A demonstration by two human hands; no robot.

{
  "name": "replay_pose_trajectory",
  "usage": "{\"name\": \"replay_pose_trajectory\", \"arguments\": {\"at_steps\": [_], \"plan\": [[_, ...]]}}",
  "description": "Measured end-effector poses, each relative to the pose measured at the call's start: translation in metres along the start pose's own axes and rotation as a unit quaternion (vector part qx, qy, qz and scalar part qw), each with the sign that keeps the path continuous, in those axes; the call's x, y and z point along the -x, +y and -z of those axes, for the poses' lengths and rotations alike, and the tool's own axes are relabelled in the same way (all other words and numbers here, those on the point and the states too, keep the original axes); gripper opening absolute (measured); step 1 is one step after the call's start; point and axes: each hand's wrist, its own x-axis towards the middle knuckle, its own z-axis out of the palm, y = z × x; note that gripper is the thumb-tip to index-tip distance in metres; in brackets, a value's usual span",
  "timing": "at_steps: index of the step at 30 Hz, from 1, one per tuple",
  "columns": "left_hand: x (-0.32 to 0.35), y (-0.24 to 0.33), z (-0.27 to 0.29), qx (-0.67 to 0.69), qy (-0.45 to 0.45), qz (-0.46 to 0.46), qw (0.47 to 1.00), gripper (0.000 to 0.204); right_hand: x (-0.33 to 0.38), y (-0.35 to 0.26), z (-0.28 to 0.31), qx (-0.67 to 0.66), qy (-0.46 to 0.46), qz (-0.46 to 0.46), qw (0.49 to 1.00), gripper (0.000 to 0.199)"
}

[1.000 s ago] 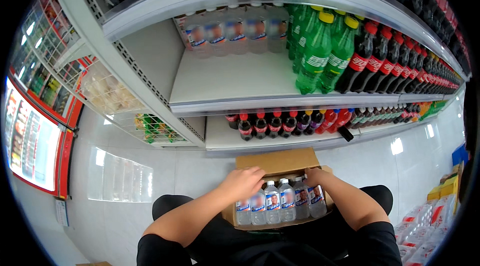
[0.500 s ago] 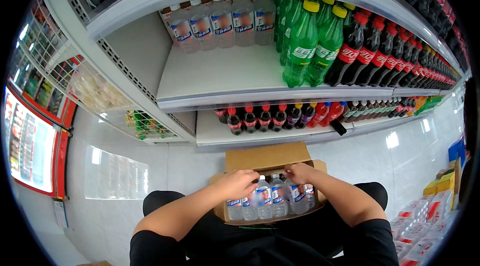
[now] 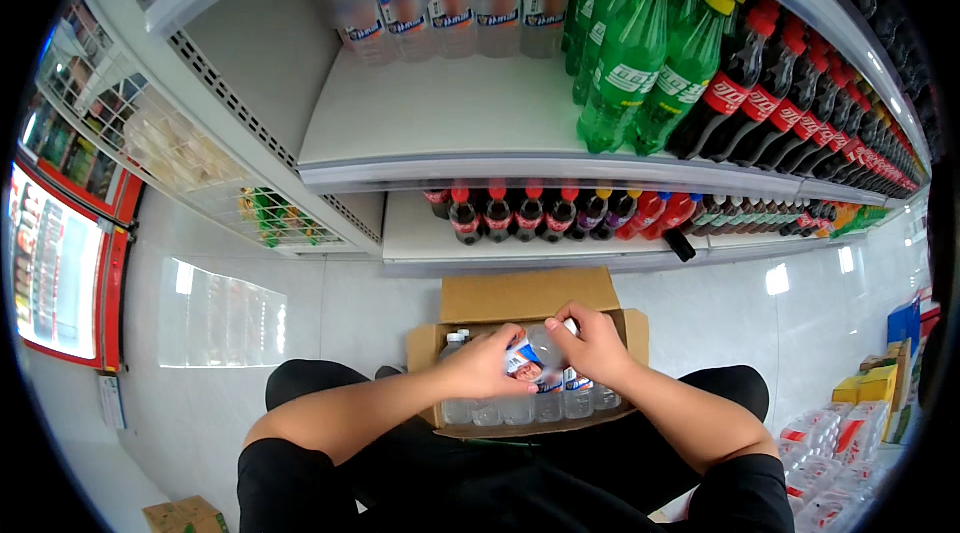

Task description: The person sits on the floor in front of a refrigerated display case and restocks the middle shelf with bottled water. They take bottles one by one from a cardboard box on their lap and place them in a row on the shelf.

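One bottle [image 3: 525, 360] tilts between left hand [image 3: 488, 366] and right hand [image 3: 594, 348].

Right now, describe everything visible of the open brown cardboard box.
The open brown cardboard box looks rectangular, with plain flaps spread at its far, left and right sides. It sits between the person's black-clothed knees. Clear plastic bottles with white caps and coloured labels stand inside, hiding its bottom. The bare left hand and right hand are above it; whether they touch it, and what supports it, is unclear.
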Motion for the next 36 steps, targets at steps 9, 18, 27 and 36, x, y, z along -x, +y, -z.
{"name": "replay_pose_trajectory", "arguments": {"at_steps": [9, 18, 27, 36], "plan": [[0.048, -0.001, 0.085, 0.358, 0.121, -0.031, 0.925, 0.063, -0.005, -0.027, 0.058, -0.070, 0.066, 0.153, 0.984, 0.020], [0.032, 0.055, 0.300, 0.012, 0.589, -0.173, 0.789, 0.046, -0.012, -0.022, 0.080, 0.062, 0.045, 0.175, 0.982, 0.012], [-0.051, 0.018, 0.400, 0.100, 0.585, -0.247, 0.766, 0.041, -0.017, -0.014, 0.088, 0.108, -0.008, 0.163, 0.981, 0.011], [-0.083, -0.009, 0.462, 0.106, 0.605, -0.178, 0.769, 0.029, -0.022, -0.015, 0.086, 0.128, -0.042, 0.186, 0.973, 0.013]]}}
